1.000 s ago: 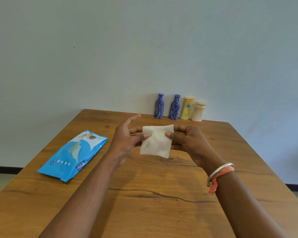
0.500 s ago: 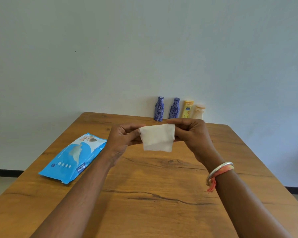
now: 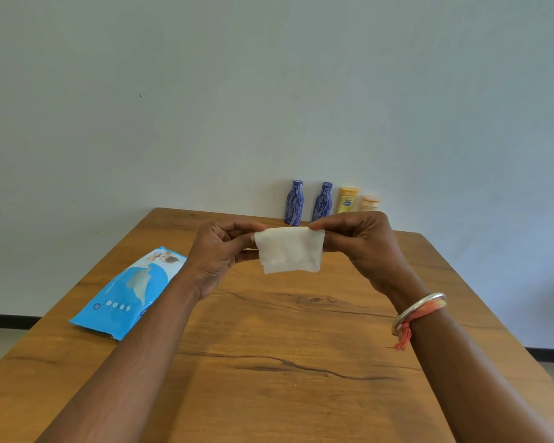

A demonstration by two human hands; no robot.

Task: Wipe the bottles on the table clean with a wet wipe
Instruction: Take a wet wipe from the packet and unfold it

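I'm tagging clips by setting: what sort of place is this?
Probably a plain room in a home or office; nothing settles which. A wooden table stands against a bare pale wall, with a dark skirting strip at the floor, four bottles and a wipes pack.

One head-worn wide-angle view, looking forward and slightly down.
Camera sits above the near edge of the wooden table (image 3: 269, 394), facing the far wall (image 3: 269, 91). Both forearms enter from the bottom corners, so the hands are close and central. Far table edge is well away; floor shows at both lower sides. No second view to overlap.
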